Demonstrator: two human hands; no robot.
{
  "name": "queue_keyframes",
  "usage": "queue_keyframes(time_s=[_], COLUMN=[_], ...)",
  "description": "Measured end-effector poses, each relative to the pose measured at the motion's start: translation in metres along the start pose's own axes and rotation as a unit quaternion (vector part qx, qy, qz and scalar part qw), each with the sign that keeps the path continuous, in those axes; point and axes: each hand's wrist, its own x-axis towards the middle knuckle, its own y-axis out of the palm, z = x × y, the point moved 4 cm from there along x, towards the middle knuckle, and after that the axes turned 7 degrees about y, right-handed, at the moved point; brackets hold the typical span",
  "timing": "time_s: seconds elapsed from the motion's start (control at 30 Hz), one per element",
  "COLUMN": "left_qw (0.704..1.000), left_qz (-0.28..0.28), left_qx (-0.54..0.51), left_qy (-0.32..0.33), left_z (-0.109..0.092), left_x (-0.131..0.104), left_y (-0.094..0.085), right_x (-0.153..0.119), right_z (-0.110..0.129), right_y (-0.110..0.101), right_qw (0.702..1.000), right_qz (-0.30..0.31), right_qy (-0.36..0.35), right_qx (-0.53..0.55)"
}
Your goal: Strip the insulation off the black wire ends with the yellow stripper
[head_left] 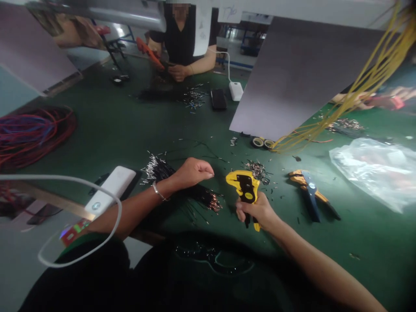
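Observation:
My right hand [256, 210] is wrapped round the handles of a yellow and black wire stripper [247, 188], its head pointing up and left. Left of it, my left hand [196, 171] is closed with thumb and fingers pressed together; whatever it may hold is too small to make out. Beneath and beside my left hand lies a bundle of black wires, with silvery ends [154, 169] at the upper left and bare copper ends [214, 203] at the lower right. Small dark scraps [256, 170] form a pile just behind the stripper's head.
An orange and blue tool [310, 190] and a clear plastic bag [377, 171] lie right. A white power bank [110, 190] with a looping cable is left, near coiled red and blue wires [29, 134]. Yellow wires [357, 95] hang right. People work across the table [113, 125].

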Motion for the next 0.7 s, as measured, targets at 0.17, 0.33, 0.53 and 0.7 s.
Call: queue_keyframes(time_s=[0.17,0.33,0.53,0.7], left_qw=[0.999,0.997,0.996,0.974], left_qz=[-0.045,-0.055,-0.085,-0.132], left_qx=[0.017,0.046,0.005,-0.137], left_qy=[-0.011,-0.002,-0.039,-0.120], left_z=[-0.006,-0.010,0.000,0.012], left_x=[-0.003,-0.003,-0.002,-0.002], left_y=[-0.014,-0.016,-0.012,-0.014], right_x=[-0.007,-0.012,-0.014,-0.019], right_z=[0.014,0.022,0.011,0.006], right_y=[-0.013,-0.015,-0.009,-0.014], right_qw=[0.993,0.993,0.995,0.993], right_qz=[-0.026,-0.027,-0.033,-0.080], right_qy=[-0.022,-0.048,-0.080,-0.077], right_qx=[0.115,0.101,0.038,-0.045])
